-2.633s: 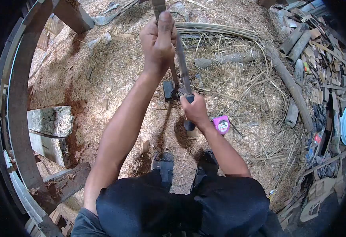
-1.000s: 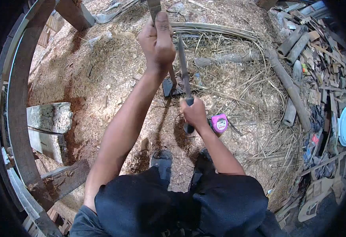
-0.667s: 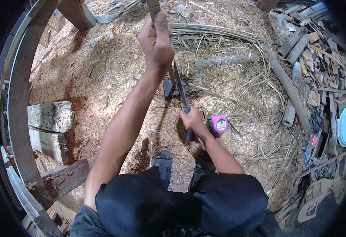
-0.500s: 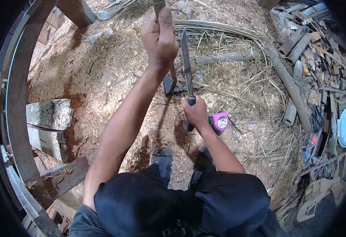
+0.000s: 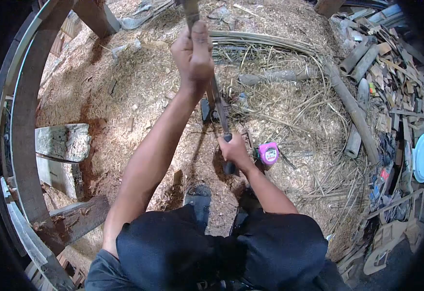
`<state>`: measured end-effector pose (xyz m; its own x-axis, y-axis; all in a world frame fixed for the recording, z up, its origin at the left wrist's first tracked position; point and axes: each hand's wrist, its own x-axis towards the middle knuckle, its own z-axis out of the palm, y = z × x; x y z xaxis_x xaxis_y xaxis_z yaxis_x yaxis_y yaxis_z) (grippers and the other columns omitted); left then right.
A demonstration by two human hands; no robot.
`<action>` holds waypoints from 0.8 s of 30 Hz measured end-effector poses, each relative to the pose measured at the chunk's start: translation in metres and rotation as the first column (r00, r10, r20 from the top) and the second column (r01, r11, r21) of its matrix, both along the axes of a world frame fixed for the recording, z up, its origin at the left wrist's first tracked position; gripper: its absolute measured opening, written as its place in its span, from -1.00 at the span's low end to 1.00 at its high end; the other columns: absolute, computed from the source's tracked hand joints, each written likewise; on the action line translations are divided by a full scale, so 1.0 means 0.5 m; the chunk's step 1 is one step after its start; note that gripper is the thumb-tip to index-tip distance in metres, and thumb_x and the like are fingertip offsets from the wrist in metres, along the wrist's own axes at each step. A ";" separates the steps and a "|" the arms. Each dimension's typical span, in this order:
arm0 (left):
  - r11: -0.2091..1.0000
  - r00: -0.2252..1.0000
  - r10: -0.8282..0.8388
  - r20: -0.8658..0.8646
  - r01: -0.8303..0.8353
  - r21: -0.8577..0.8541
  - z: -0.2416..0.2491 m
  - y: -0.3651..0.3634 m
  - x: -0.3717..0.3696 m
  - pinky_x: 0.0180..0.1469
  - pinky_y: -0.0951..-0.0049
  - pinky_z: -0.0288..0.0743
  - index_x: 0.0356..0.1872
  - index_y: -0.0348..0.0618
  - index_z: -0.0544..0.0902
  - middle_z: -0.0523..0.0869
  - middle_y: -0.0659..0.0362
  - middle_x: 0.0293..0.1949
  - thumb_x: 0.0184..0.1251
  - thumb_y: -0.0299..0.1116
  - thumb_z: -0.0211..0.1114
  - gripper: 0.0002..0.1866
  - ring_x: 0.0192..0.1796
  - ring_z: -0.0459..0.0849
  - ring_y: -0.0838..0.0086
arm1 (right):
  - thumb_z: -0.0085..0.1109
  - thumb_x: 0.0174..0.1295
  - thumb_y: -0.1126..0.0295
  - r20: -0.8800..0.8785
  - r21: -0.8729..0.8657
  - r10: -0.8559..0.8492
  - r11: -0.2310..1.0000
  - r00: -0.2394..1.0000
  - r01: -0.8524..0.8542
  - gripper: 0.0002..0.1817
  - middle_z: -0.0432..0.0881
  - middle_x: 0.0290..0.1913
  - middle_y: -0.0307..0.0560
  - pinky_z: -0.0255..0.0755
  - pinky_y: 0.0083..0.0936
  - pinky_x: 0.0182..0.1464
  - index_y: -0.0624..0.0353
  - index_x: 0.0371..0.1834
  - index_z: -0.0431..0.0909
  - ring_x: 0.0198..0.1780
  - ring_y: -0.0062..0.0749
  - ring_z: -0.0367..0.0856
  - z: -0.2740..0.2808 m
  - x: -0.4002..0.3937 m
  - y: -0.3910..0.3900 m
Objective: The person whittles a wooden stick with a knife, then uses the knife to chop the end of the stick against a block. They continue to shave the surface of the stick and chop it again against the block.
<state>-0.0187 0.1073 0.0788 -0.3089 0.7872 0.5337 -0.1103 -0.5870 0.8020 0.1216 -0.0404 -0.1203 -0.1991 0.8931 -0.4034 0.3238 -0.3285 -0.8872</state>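
Note:
My left hand (image 5: 195,58), at the top centre, is closed around a long wooden piece (image 5: 191,10) that stands up toward the camera. Lower and to the right, my right hand (image 5: 235,151) grips the dark handle of a long-bladed knife (image 5: 220,107). The blade points up and left, its upper end passing behind or beside my left hand; whether it touches the wood I cannot tell. A pink tape measure (image 5: 269,153) lies on the ground just right of my right hand.
Shavings cover the ground (image 5: 149,102). Thin strips (image 5: 265,41) and bamboo lengths (image 5: 352,104) lie beyond and to the right, beside a scrap heap (image 5: 396,82) and a pale blue lid (image 5: 422,157). Wooden beams (image 5: 25,121) and a block (image 5: 62,140) stand left.
My right hand has moved slightly down and left, and the knife blade now leans left toward my left hand and the wooden piece. My left hand has shifted slightly down and left.

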 end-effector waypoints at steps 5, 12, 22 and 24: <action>1.000 1.000 0.004 0.017 -0.003 -0.031 -0.005 -0.007 0.002 -0.58 0.57 0.00 -0.47 -0.04 0.32 0.25 0.39 -0.58 0.63 0.02 0.06 -0.54 -0.58 0.19 0.70 | 0.24 0.16 0.25 0.035 0.096 -0.167 0.982 0.985 0.163 -0.71 0.61 -0.64 -0.07 0.46 -0.34 -0.44 0.25 -0.56 0.52 -0.58 -0.34 0.60 0.065 -0.010 0.007; 0.999 0.998 -0.016 0.052 0.018 -0.026 -0.009 -0.003 -0.015 -0.55 0.58 0.05 -0.43 -0.07 0.38 0.26 0.36 -0.57 0.62 0.03 0.07 -0.55 -0.55 0.20 0.68 | 0.27 0.23 0.23 0.160 0.041 0.052 0.997 0.986 -0.059 -0.68 0.56 -0.67 -0.07 0.42 -0.32 -0.46 0.32 -0.45 0.55 -0.56 -0.33 0.59 0.012 0.022 0.007; 0.998 0.999 -0.010 0.040 0.012 -0.062 -0.002 -0.003 -0.019 -0.55 0.59 0.07 -0.41 -0.04 0.37 0.30 0.36 -0.57 0.57 0.09 0.13 -0.54 -0.57 0.23 0.67 | 0.28 0.22 0.22 0.164 0.152 0.026 0.987 0.986 -0.052 -0.64 0.57 -0.67 -0.07 0.37 -0.26 -0.49 0.29 -0.56 0.53 -0.61 -0.31 0.55 0.004 0.019 -0.011; 0.997 0.999 0.033 -0.014 -0.034 -0.072 -0.013 -0.007 -0.021 -0.56 0.58 0.05 -0.40 -0.06 0.38 0.31 0.35 -0.57 0.58 0.14 0.07 -0.51 -0.58 0.21 0.68 | 0.29 0.21 0.18 0.066 0.184 -0.176 0.969 0.982 0.162 -0.62 0.57 -0.65 0.02 0.38 -0.23 -0.47 0.31 -0.54 0.53 -0.60 -0.23 0.56 0.009 0.000 -0.028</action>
<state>-0.0290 0.1038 0.0725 -0.3299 0.8128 0.4801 -0.0812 -0.5311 0.8434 0.1215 -0.0545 -0.1159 -0.0120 0.9697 -0.2441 0.3505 -0.2246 -0.9092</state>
